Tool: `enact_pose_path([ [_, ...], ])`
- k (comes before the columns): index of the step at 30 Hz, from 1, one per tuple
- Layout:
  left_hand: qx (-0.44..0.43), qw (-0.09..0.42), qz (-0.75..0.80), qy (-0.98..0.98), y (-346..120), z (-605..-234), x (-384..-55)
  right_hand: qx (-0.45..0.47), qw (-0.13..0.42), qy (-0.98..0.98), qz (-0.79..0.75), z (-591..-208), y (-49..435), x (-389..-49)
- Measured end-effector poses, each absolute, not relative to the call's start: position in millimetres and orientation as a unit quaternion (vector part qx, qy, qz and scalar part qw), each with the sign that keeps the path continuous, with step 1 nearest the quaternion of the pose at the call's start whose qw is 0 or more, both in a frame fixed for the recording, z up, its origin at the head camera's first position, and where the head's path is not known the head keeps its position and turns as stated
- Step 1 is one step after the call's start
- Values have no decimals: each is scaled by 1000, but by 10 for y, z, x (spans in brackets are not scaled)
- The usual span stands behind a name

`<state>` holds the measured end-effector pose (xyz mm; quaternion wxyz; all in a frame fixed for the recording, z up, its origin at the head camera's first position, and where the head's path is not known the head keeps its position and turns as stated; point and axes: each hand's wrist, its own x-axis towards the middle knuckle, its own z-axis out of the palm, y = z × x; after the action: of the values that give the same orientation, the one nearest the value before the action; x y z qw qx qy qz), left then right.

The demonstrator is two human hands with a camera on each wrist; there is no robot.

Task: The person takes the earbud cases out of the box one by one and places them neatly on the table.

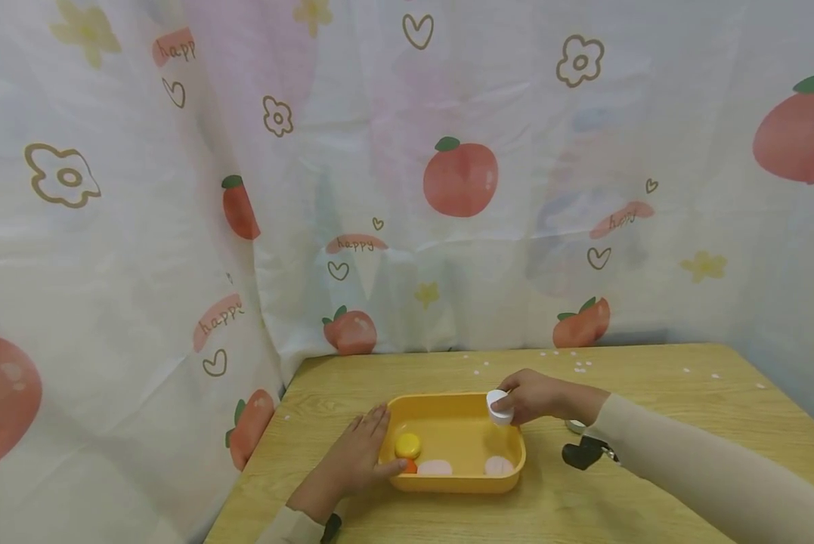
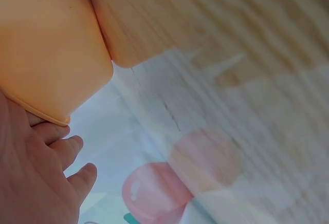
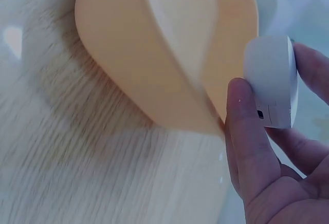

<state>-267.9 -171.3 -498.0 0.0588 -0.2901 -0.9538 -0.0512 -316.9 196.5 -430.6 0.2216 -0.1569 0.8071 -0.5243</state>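
Observation:
A yellow rectangular tub [image 1: 457,483] stands on the wooden table. My left hand [image 1: 355,457] rests at its left end, fingers fairly straight along the rim and thumb over the front left corner. In the left wrist view, the fingers [image 2: 56,142] lie beside the tub's rim. My right hand [image 1: 532,397] pinches a small white round case [image 3: 270,80] on edge, above the tub's back right corner. A tiny dark slot shows on its side. Inside the tub lie a round yellow piece [image 1: 408,446], an orange piece [image 1: 410,467] partly hidden by my thumb, and two pale pink pieces [image 1: 435,468].
A small round object [image 1: 574,426] sits on the table, mostly hidden behind my right wrist. Small white bits [image 1: 580,366] are scattered along the table's back. A printed curtain [image 1: 461,287] hangs behind the table and down its left side.

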Motion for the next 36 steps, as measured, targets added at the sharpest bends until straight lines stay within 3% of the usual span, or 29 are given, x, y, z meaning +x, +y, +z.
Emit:
enact_pose_path([
  [36, -290, 48, -58, -954, -1719, -4953, -2664, -147, 206, 802, -541, -4410, 2997, -3199],
])
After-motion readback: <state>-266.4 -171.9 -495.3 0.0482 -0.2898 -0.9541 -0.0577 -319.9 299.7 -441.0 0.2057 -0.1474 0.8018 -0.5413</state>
